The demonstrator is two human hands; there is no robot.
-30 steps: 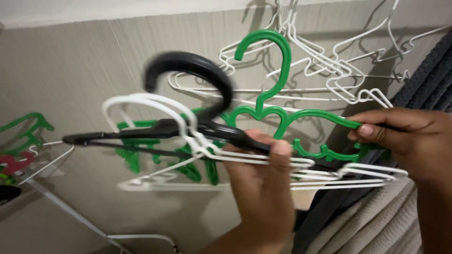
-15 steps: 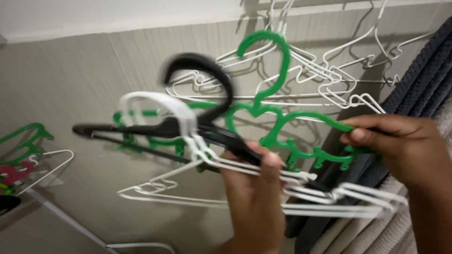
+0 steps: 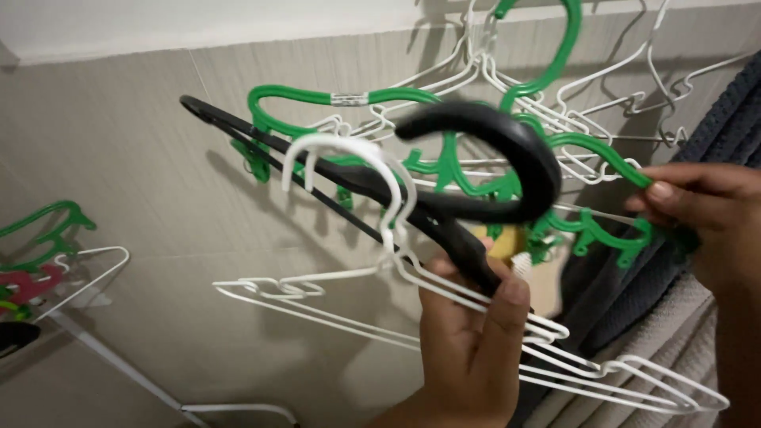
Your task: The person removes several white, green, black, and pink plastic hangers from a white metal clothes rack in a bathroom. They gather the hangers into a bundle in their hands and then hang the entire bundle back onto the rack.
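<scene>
Gripping a bundle of clothes hangers, the left hand point(image 3: 468, 341) rises from the bottom edge of the view with its fingers curled shut around the necks of a black plastic hanger point(image 3: 483, 158) and a set of white plastic hangers point(image 3: 380, 198). The black hanger's thick hook curves up and over in the middle of the view, and its arm runs up and to the left, ending near the grey tiled wall point(image 3: 143, 143). The white hangers fan out below it, one arm reaching left in front of the wall and the others stretching down to the right toward the lower right corner.

The right hand point(image 3: 697, 214) comes in from the right edge and pinches the end of a green plastic hanger point(image 3: 444, 103) between thumb and fingertips, closed on it. That green hanger lies behind the black hook, its hook rising to the top edge, touching the other hangers where they cross.

More white wire hangers point(image 3: 618, 87) hang against the wall at the upper right. A dark grey towel point(image 3: 729, 119) and a beige ribbed cloth point(image 3: 682, 317) hang along the right edge, behind the right hand. At the left edge, well apart from the hands, a green hanger, a pink hanger point(image 3: 28, 281) and a white one rest on a white drying rack point(image 3: 119, 364).
</scene>
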